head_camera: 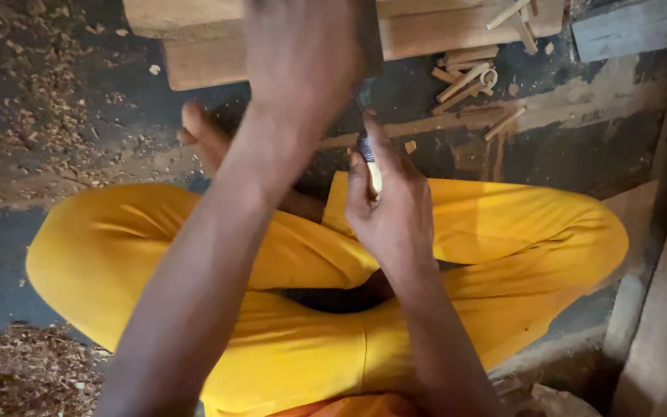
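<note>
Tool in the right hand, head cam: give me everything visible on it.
The tool is slim and mostly hidden. A pale, rounded handle end shows between thumb and fingers of the right hand, which is closed around it. A dark, narrow shaft runs up and slightly left from the grip toward the left hand, where its tip disappears. It stands near upright over the yellow trousers. Material and tip shape cannot be made out.
</note>
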